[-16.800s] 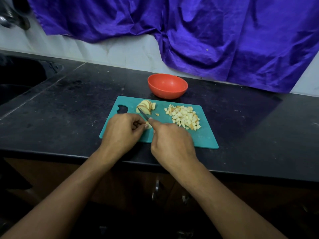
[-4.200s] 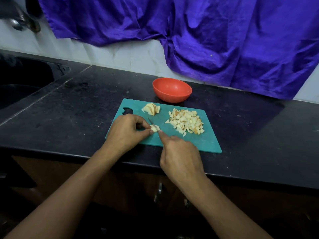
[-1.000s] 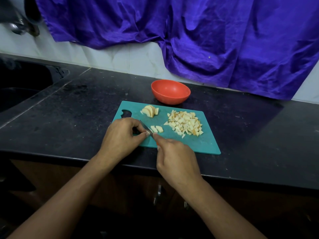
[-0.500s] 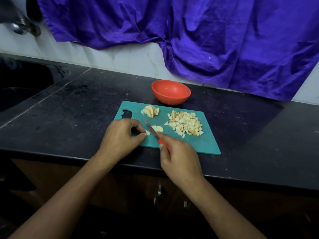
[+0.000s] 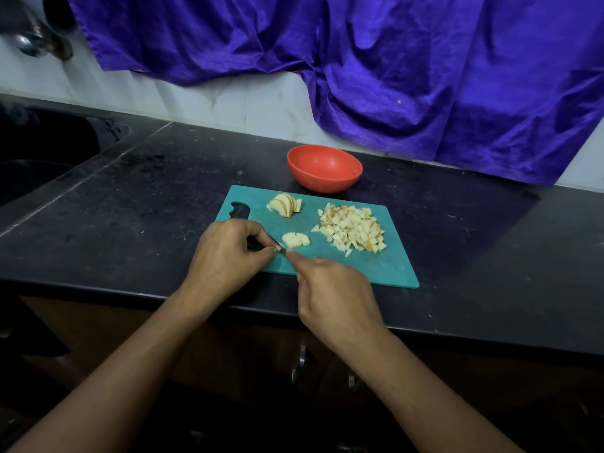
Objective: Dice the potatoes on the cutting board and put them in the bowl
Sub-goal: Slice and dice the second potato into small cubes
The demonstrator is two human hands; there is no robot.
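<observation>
A teal cutting board (image 5: 376,269) lies on the black counter. On it are a pile of diced potato (image 5: 353,228) at the right, a sliced potato chunk (image 5: 286,204) at the back, and a few fresh cut pieces (image 5: 295,239) in the middle. My left hand (image 5: 228,253) pinches a small potato piece (image 5: 278,248) with its fingertips. My right hand (image 5: 336,295) grips the knife (image 5: 274,240), index finger stretched along the blade, which lies across that piece. The handle is hidden in my fist. The red bowl (image 5: 324,168) stands empty behind the board.
A dark sink (image 5: 39,158) is set into the counter at the far left, with a tap (image 5: 32,44) above it. Purple cloth (image 5: 392,76) hangs on the wall behind the bowl. The counter's front edge runs just below the board.
The knife has come down from a raised slant, where its red handle showed, onto the small piece at my left fingertips. The few cut pieces lie where they were pushed.
</observation>
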